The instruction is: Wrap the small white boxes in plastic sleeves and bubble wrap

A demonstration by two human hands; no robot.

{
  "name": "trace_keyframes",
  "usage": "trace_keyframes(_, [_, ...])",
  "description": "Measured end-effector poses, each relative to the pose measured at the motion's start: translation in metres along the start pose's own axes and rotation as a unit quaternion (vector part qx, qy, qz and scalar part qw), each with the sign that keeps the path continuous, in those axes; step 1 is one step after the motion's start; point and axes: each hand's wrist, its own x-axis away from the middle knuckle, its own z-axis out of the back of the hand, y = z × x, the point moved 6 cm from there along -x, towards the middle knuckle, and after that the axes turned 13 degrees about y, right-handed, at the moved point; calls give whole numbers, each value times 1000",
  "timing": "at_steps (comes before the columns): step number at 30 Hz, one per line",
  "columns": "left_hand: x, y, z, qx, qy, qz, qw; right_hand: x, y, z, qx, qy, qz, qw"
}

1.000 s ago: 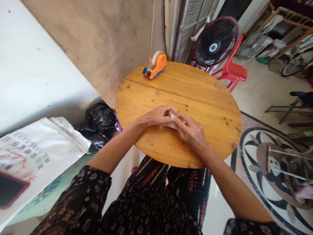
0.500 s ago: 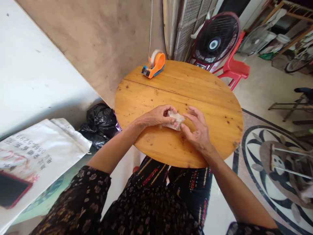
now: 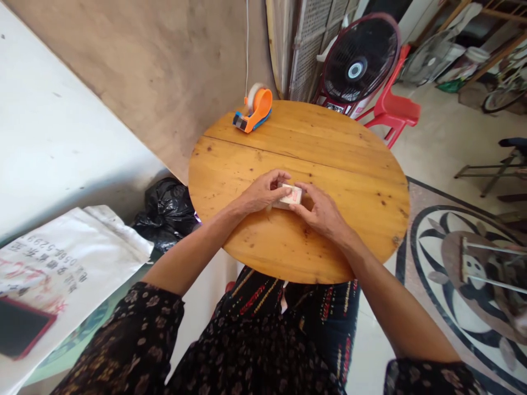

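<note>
A small white box [image 3: 293, 195] with red print on top rests at the middle of the round wooden table [image 3: 354, 219]. My left hand [image 3: 263, 192] grips its left end, the thumb lying on top and the fingers curled round the far side. At the right end is my right hand [image 3: 323, 212], its thumb on the near corner and its forefinger on the far corner, so the box sits between both hands. The palms hide part of the box's sides.
An orange and blue tape dispenser [image 3: 257, 109] stands at the table's far left edge. Behind the table are a fan [image 3: 358, 60] and a red plastic chair [image 3: 395, 107]. To the left lie a black plastic bag [image 3: 164, 211], a white sack [image 3: 78, 247] and a phone [image 3: 24, 326].
My right hand has closed in from the right and now touches the box. The box looks more level and squared, with its printed face up. My left hand keeps hold of it.
</note>
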Motion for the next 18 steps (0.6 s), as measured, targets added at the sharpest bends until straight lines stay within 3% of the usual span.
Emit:
trace_keyframes(7, [-4, -5, 8, 8, 36, 19, 999, 4, 15, -3, -70, 40, -67, 995])
trace_keyframes(11, [-5, -7, 17, -7, 82, 18, 996, 7, 18, -2, -103, 67, -60, 991])
trace_keyframes(18, [0, -1, 19, -14, 76, 15, 997, 9, 16, 3, -71, 99, -40, 992])
